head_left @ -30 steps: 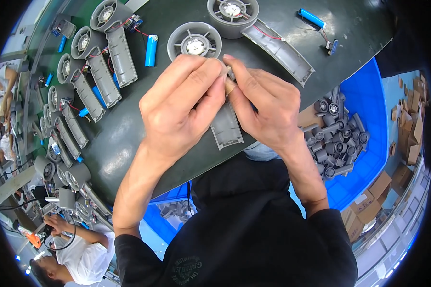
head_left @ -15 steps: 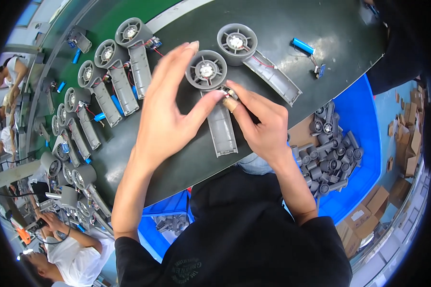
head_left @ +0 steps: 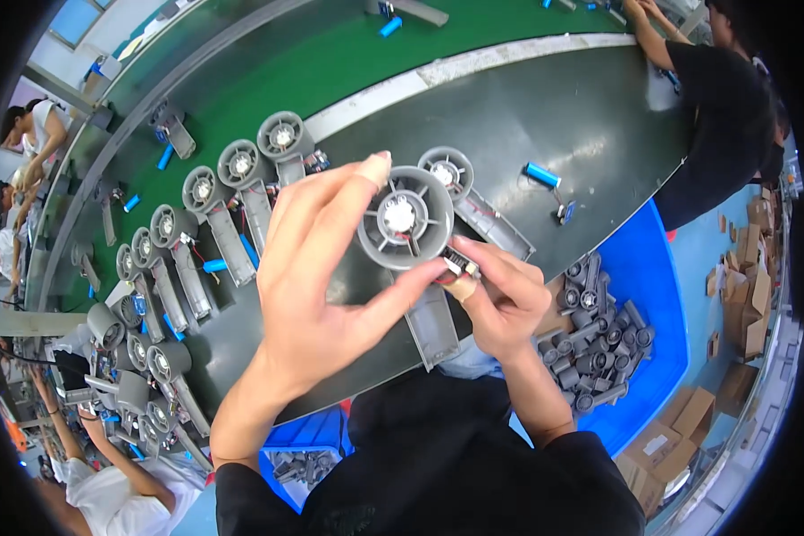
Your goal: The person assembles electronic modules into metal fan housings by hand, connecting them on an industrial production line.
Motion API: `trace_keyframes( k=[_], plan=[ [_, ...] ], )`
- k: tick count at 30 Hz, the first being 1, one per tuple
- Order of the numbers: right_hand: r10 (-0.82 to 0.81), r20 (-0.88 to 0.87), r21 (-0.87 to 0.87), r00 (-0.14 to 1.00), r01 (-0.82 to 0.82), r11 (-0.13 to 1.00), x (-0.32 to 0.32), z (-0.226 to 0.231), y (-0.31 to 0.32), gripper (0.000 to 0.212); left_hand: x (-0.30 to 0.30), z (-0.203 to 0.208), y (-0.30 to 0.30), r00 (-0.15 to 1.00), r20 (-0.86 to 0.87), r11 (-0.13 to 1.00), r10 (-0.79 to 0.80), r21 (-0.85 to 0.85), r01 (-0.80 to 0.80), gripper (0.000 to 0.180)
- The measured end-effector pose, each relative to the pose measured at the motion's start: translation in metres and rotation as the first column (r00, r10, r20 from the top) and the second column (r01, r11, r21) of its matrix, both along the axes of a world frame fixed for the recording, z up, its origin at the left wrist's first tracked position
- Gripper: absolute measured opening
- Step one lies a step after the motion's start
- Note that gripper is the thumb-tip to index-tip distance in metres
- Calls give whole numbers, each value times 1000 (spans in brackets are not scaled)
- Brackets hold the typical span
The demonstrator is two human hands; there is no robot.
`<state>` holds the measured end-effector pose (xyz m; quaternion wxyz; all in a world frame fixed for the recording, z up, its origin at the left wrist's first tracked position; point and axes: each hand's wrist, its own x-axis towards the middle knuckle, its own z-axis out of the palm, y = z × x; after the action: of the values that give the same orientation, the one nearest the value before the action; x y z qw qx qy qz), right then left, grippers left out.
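Note:
A grey round fan housing (head_left: 382, 243) with a spoked front and a pale hub is raised off the table, its open half-handle (head_left: 433, 329) pointing toward me. My left hand (head_left: 317, 290) wraps round the housing from the left, fingertips on its upper rim and thumb reaching its lower edge. Between finger and thumb of my right hand (head_left: 509, 299) is a small circuit board (head_left: 458, 261), close below the housing; my left thumb touches it too. A red wire shows by the hub. Tape covers a right-hand fingertip. Behind lies a second fan housing (head_left: 445, 170) with an open handle.
On the dark table (head_left: 590, 98) a blue battery (head_left: 542, 175) lies wired to a small board. Several similar fan housings (head_left: 241, 163) line the left side. A blue bin (head_left: 665, 295) of grey parts stands right, with cartons (head_left: 674, 438) beyond. Other people work left and far right.
My hands have lifted the fan housing nearer to me, so it looks larger. The view has tilted up, bringing in more green belt and a co-worker at far right.

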<state>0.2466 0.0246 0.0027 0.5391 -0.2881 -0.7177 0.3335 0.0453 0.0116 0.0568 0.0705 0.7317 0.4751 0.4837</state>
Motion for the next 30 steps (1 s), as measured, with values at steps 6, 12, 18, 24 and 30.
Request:
trace_keyframes(
  k=[6,12,18,24,30],
  plan=[
    [65,4,158,998,-65,985,-14,27,23,37,-13,26,5,999,-41,995,37,97,-32,76],
    [88,31,198,996,-93,976,-30,41,49,37,-25,34,25,996,25,983,82,163,-85,71],
    [204,-11,-373,979,-194,907,-81,48,124,34,-60,25,96,952,72,953,297,-77,-292,66],
    [343,188,-444,920,-232,866,-163,25,249,37,-147,-8,205,881,-110,838,460,-276,-472,66],
    [368,16,-358,930,-338,870,-202,-19,291,36,-184,-43,240,899,-67,848,433,-309,-431,62]
  ],
)
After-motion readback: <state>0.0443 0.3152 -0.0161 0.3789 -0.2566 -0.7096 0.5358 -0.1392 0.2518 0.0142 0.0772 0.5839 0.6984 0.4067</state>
